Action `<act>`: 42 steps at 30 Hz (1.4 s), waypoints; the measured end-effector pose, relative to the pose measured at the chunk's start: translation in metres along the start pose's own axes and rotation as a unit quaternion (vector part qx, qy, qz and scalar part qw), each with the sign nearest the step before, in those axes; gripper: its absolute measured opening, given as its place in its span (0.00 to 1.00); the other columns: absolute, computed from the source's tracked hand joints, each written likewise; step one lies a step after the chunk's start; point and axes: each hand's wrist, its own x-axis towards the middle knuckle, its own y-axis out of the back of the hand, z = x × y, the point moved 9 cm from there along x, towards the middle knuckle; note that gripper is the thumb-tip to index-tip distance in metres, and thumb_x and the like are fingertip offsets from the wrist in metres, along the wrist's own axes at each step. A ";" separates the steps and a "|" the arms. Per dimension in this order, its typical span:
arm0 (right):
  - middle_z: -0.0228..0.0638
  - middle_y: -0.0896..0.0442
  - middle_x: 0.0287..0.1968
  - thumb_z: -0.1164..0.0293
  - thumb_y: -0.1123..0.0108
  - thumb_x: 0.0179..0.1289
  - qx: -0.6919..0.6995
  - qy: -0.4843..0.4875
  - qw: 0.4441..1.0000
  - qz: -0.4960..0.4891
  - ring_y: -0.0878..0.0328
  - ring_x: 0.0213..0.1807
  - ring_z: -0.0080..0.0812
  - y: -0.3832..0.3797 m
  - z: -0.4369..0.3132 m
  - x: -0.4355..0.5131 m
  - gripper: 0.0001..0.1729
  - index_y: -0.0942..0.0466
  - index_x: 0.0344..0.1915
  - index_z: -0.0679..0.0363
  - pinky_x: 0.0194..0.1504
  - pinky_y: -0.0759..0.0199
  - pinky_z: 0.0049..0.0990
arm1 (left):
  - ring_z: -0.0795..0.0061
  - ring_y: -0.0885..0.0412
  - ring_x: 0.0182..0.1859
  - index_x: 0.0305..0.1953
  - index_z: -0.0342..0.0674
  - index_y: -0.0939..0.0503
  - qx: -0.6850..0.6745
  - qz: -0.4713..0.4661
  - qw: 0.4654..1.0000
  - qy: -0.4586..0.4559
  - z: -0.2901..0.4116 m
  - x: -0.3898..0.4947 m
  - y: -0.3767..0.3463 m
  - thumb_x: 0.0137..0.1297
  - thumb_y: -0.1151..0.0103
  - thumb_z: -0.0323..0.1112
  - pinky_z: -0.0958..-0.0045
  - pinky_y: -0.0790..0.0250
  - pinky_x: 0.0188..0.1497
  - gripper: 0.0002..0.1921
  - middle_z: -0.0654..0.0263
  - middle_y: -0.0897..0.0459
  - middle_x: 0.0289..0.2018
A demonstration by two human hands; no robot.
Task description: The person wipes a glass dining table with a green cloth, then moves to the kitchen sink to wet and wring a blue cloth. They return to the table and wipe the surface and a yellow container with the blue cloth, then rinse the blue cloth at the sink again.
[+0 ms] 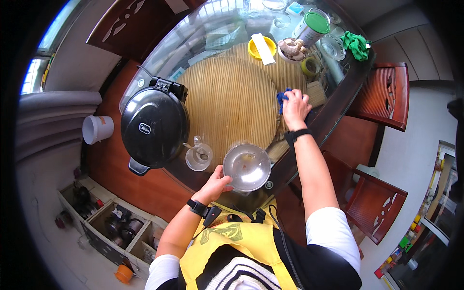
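My left hand [215,185] grips the rim of a round metal bowl [247,167] at the table's near edge; a little residue lies in its bottom. My right hand [296,107] is closed on a blue cloth [284,97] at the right edge of a large round mat of straw-coloured stalks [228,105]. Left of the bowl stands a clear cup [198,163] with a spoon [203,156] in it. A black Midea electric baking pan [156,127], its lid down, stands at the table's left side.
Toward the back right are a yellow bowl [253,54] with a white strip across it, a bowl of ginger-like roots [291,50], a green-lidded can [312,30], a roll of tape [310,66], a glass dish [332,47] and a green cloth [355,45]. Wooden chairs [380,96] stand to the right.
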 end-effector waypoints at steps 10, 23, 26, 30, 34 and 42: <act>0.21 0.24 0.51 0.63 0.32 0.57 0.007 0.002 1.000 -0.017 0.32 0.57 0.41 -0.011 -0.022 0.026 0.09 0.17 0.40 0.42 0.52 0.32 0.50 | 0.74 0.29 0.53 0.59 0.50 0.33 -0.068 0.057 0.996 -0.026 -0.007 0.011 0.015 0.67 0.47 0.27 0.64 0.29 0.49 0.21 0.71 0.28 0.51; 0.22 0.23 0.52 0.72 0.30 0.48 0.089 0.180 0.974 -0.104 0.30 0.56 0.41 -0.009 -0.058 -0.114 0.13 0.18 0.36 0.45 0.51 0.31 0.43 | 0.71 0.31 0.48 0.54 0.47 0.33 -0.081 0.093 0.992 -0.005 -0.022 0.009 0.015 0.63 0.49 0.25 0.52 0.29 0.54 0.18 0.68 0.32 0.46; 0.23 0.23 0.52 0.73 0.29 0.47 0.095 0.181 0.972 -0.116 0.31 0.56 0.42 -0.007 -0.051 -0.146 0.14 0.18 0.36 0.46 0.51 0.31 0.44 | 0.67 0.31 0.55 0.55 0.46 0.35 -0.036 0.073 0.997 0.011 -0.025 0.005 0.018 0.62 0.49 0.25 0.50 0.29 0.55 0.19 0.65 0.31 0.50; 0.30 0.21 0.49 0.73 0.30 0.50 0.188 0.147 0.968 -0.084 0.29 0.53 0.44 -0.001 -0.035 -0.167 0.12 0.18 0.37 0.52 0.53 0.31 0.41 | 0.67 0.29 0.54 0.54 0.46 0.34 -0.015 0.069 0.997 0.012 -0.035 -0.004 0.026 0.62 0.50 0.24 0.51 0.29 0.55 0.19 0.66 0.30 0.49; 0.33 0.17 0.41 0.69 0.34 0.63 0.473 -0.073 0.862 -0.166 0.19 0.42 0.28 -0.020 0.001 -0.195 0.11 0.20 0.42 0.63 0.45 0.27 0.25 | 0.67 0.26 0.53 0.56 0.47 0.34 -0.033 0.027 0.999 -0.001 -0.044 -0.019 0.029 0.63 0.51 0.23 0.52 0.29 0.55 0.20 0.66 0.29 0.50; 0.26 0.20 0.36 0.63 0.35 0.67 0.527 -0.165 0.776 -0.306 0.26 0.35 0.15 -0.030 -0.026 -0.244 0.12 0.20 0.40 0.61 0.39 0.30 0.19 | 0.65 0.24 0.55 0.65 0.48 0.36 -0.002 -0.013 0.999 -0.034 -0.067 -0.048 0.063 0.64 0.56 0.22 0.52 0.28 0.56 0.27 0.63 0.26 0.54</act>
